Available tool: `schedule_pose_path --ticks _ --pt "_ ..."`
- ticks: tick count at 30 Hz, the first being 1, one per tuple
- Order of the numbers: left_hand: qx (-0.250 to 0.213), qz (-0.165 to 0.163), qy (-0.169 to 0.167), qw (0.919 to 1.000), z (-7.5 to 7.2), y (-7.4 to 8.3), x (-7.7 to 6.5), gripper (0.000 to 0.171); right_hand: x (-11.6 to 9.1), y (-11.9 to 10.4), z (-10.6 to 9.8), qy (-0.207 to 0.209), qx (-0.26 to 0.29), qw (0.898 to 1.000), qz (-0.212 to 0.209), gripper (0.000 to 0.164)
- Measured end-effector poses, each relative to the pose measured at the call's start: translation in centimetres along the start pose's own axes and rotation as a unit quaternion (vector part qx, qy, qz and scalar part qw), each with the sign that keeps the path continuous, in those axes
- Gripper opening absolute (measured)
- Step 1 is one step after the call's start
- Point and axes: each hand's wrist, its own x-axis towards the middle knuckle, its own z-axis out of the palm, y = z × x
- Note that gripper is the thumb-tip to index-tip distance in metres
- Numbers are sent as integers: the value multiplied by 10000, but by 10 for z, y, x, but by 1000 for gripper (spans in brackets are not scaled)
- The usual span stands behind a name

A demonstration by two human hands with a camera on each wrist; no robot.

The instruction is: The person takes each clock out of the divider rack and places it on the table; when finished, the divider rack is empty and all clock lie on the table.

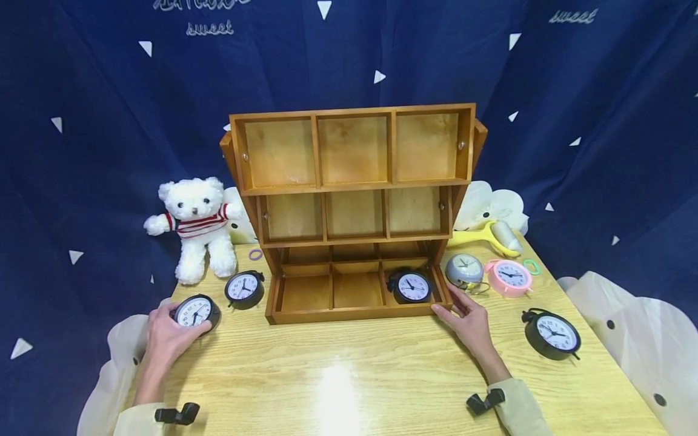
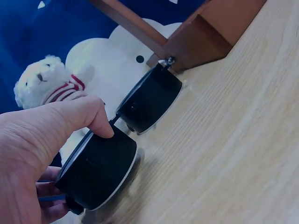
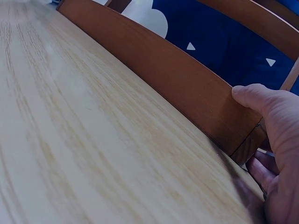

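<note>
Gripping a black clock, left fingers curl round it; right fingers rest straight beside the shelf's bottom-right compartment holding another clock; curtain reads "sweet".

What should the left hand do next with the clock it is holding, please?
Probably lift the clock toward the shelf: the left hand already grips it, the right hand steadies the shelf's corner, and two bottom compartments beside the shelved clock are empty.

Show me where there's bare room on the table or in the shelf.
Free: table front strip between the hands; bottom tier's left and middle compartments; all upper cubbies. Crowded: right of the shelf, where grey, pink and black clocks cluster.
</note>
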Motion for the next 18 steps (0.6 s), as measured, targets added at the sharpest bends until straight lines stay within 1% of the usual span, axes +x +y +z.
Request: schedule_pose_path --ticks 2,9,11,14,18 --pt "53 19 -39 10000 1 -1 2 95 0 -4 1 -1 -30 10000 63 64" --pt "135 124 -157 9997 2 -3 5 93 -5 -33 -1 -64 -46 9999 -90 61" --pt "71 144 -144 9998 2 -4 5 92 -5 -36 -2 -36 -64 9999 -69 60" --pt "35 264 -77 9996 2 -4 7 91 -7 -40 -2 -3 -81 9999 -62 59" --pt "19 339 -9 9994 2 -4 9 92 -7 -40 -1 -11 -108 9999 -10 60"
